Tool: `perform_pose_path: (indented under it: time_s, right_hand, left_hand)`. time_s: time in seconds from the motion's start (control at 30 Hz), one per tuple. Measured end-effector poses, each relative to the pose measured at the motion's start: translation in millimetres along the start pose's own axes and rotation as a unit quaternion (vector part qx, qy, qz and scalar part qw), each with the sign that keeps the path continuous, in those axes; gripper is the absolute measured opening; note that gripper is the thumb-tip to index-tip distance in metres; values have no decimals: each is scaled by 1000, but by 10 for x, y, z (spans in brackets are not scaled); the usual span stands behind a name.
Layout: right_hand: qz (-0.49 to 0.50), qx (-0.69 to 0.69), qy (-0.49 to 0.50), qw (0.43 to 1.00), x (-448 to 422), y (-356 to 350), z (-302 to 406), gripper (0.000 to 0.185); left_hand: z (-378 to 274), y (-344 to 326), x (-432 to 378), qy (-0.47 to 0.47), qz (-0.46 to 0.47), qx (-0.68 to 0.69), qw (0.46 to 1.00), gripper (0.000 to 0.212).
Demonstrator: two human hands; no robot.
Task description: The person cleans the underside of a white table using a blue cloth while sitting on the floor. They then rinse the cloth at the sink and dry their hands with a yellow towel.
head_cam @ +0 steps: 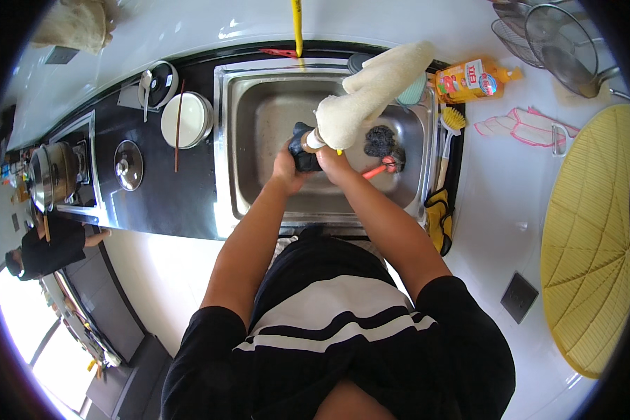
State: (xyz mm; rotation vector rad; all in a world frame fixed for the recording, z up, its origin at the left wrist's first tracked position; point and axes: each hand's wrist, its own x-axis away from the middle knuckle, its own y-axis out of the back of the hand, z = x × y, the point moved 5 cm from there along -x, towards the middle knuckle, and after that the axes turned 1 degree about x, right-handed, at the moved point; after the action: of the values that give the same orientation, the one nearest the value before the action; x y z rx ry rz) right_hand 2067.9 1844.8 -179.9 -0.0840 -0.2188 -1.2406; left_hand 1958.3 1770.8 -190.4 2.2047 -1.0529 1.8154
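My left hand (pixel 287 172) grips a dark, bunched cloth (pixel 303 152) over the stainless steel sink (pixel 265 107). Against the cloth's other side is my right hand (pixel 332 161), its fingers closed on it and partly hidden. Just above both hands is the tap's spout (pixel 314 138), with a cream cloth (pixel 375 92) draped over the rest of the tap. A dark scouring pad (pixel 379 140) lies in the basin to the right of my hands. Near it rests a pink-handled scrubber (pixel 375 171) with a wire head.
Left of the sink are stacked white bowls (pixel 185 119) with a chopstick (pixel 178 142) across them, and a glass lid (pixel 128 165). Right are a detergent bottle (pixel 464 80), a brush (pixel 453 119) and yellow-black gloves (pixel 438 218). Another person (pixel 52 247) stands beyond the steel pot (pixel 58 170).
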Motion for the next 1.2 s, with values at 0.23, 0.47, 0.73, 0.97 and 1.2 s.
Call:
perform_pose_path:
  time_s: [0.23, 0.47, 0.73, 0.97, 1.2]
  right_hand:
    - [-104, 244, -116, 957, -455, 993, 120, 49]
    - [-60, 2, -85, 995, -1339, 1691, 815, 55]
    - [52, -127, -358, 924, 456, 469, 121, 72]
    - [14, -354, -384, 852, 519, 244, -261, 27]
    - [251, -476, -455, 709, 697, 462, -38, 17]
  left_hand:
    - [-145, 177, -24, -103, -139, -147, 974, 54]
    - [-152, 275, -23, -122, -133, -230, 956, 66]
    - [46, -172, 477, -405, -138, -496, 756, 46]
    - [241, -414, 1143, -422, 119, -567, 698, 28]
    - [-110, -412, 1303, -481, 4, -686, 547, 81]
